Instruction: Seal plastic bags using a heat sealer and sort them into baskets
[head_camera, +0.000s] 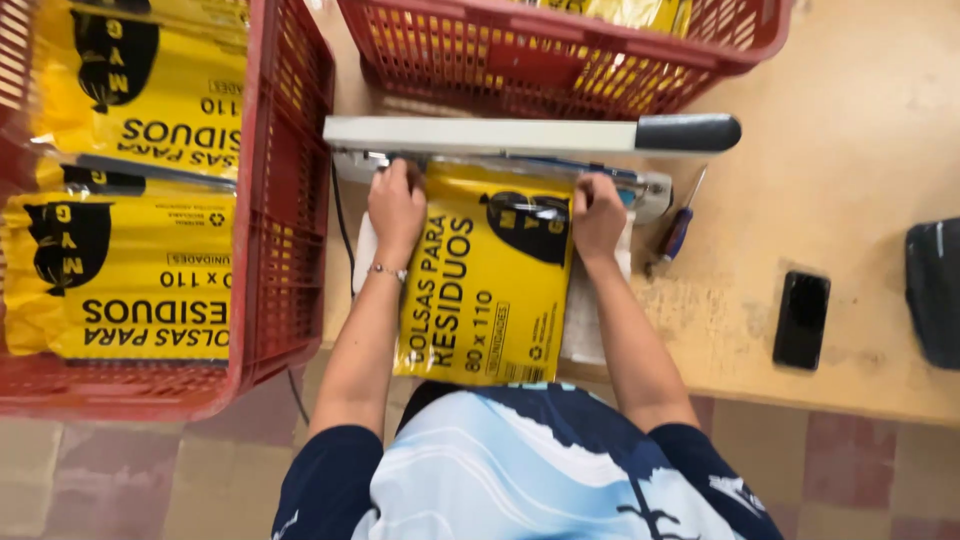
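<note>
With my left hand (397, 205) and right hand (598, 212) pinching the yellow bag's (487, 290) top corners mid-frame under the sealer arm (480, 134), uneven pull could wrinkle its mouth.

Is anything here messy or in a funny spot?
Mostly tidy. One oddity: a small blue-handled screwdriver lies loose and slanted on the tan wooden table, right beside the grey sealing machine. Both hands, left hand and right hand, hold the yellow plastic packet straight.
</note>
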